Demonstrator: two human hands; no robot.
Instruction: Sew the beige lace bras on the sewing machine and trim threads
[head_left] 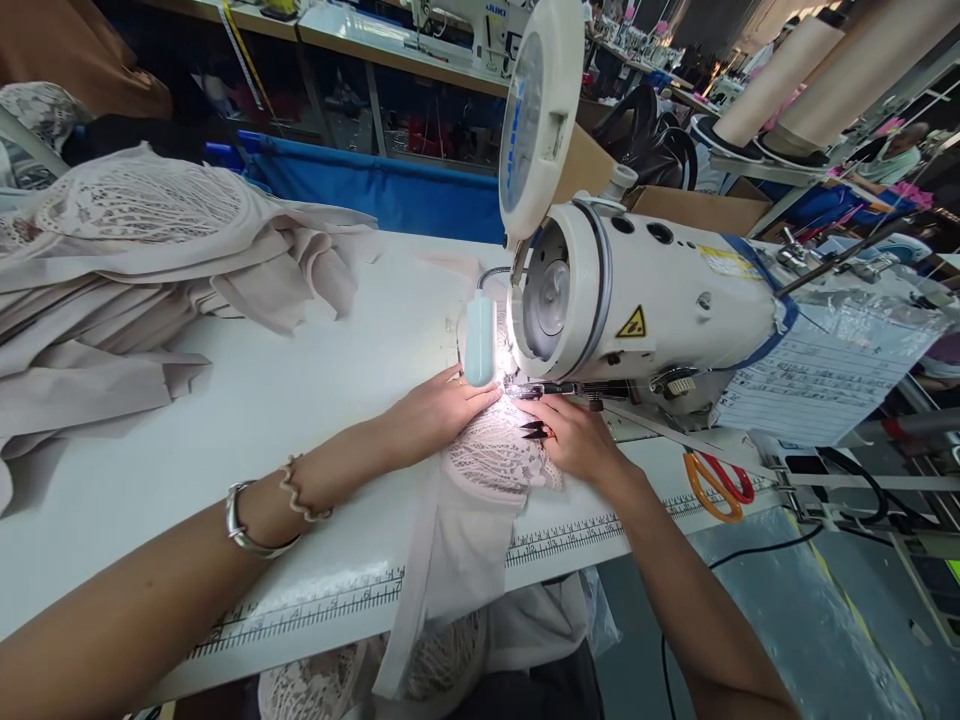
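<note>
A pale pink lace bra [487, 460] lies under the needle area of a white sewing machine [660, 290], its band hanging over the table's front edge. My left hand [442, 410] rests flat on the lace left of the needle, fingers stretched toward it. On the right side, my right hand [577, 435] touches the lace with its fingertips close to the presser foot. Tucked in that hand are thread snips [534, 430], whose dark pointed tips stick out to the left. A small lamp [480, 340] lights the stitching spot; the needle itself is lost in glare.
Piled bra pieces [150, 250] cover the table's left side. A measuring tape [570, 535] runs along the front edge. Orange-handled scissors [712, 487] lie right of my right hand. More lace pieces [435, 660] sit in the lap. Thread cones [780, 80] stand at the upper right.
</note>
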